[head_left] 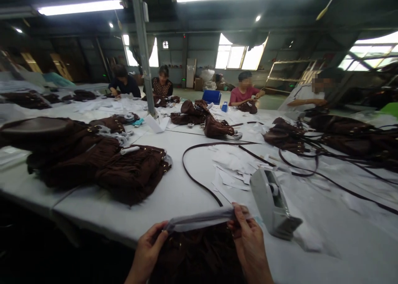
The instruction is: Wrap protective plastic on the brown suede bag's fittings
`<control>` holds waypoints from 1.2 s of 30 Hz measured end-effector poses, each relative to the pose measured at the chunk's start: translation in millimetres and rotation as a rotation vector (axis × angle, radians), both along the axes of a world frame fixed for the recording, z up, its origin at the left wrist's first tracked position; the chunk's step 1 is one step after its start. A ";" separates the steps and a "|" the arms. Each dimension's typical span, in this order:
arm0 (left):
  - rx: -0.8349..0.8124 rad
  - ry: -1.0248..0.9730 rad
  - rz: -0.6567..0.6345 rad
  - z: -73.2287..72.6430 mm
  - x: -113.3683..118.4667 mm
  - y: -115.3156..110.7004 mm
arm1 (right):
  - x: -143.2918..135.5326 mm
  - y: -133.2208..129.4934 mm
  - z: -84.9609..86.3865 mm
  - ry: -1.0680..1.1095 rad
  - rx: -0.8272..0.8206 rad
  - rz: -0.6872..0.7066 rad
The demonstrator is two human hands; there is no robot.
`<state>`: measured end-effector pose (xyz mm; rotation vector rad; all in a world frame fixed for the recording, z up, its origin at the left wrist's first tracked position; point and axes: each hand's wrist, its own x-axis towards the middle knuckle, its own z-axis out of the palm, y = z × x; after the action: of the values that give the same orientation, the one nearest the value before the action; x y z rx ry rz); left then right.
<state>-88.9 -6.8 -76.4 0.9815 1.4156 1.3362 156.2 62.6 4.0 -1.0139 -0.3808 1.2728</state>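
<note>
Wrapped strip (202,218) is what both hands are on right now, a pale grey band of paper or tissue stretched across the top edge of a dark brown bag (199,255) that sits at the very near edge of the table, right under the camera. Left hand (148,248) pinches the left end of the strip between thumb and fingers, right hand (248,238) pinches the right end the same way, fingers curled over it. Looks like the band is already folded around whatever part of the bag it covers (handle, I'd guess, can't really tell), but I don't see any tape on it, so my read is the wrap is about half done: paper on, not fastened.

Just to the right of the right hand sits a grey tape dispenser (273,205), near but not touching. Behind it there's a scatter of white paper scraps (231,168) and a long dark strap (199,180) looping across the white table (174,192).

Further out on the left is a pile of brown bags (93,159), some with bits of pale wrapping showing, so I'd say a fair batch is through already. On the right there's another heap of bags with straps (342,139) tangled together, and those look unwrapped from here. More bags in the middle far part (202,118).

At the far side several other people (245,91) sit working on similar bags, too far to tell what stage they're at.
</note>
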 end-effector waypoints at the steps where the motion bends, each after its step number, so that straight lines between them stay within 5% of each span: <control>1: 0.003 -0.012 0.010 0.7 0.8 -0.3 | 0.1 0.3 0.6 -0.001 -0.004 -0.003; 9: -0.024 -0.142 0.016 -1.4 -2.1 -4.0 | 0.0 2.0 1.5 -0.016 -0.024 -0.011; 14: -0.028 -0.128 0.101 13.4 0.8 -4.1 | 0.4 1.0 3.1 -0.022 -0.020 -0.010; 18: -0.080 -0.121 0.042 21.0 0.5 2.3 | 0.4 1.2 4.8 -0.017 -0.012 -0.010; 32: -0.101 -0.064 0.060 -0.7 -6.1 2.1 | 4.8 -4.1 2.3 -0.022 -0.002 0.006; 36: -0.054 0.071 0.027 17.3 -23.3 16.2 | 2.3 -7.3 9.7 -0.002 0.012 0.019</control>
<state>-112.2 9.4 -59.1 0.9858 1.5154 1.2867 158.5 55.3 13.7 -1.0037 -0.3991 1.2851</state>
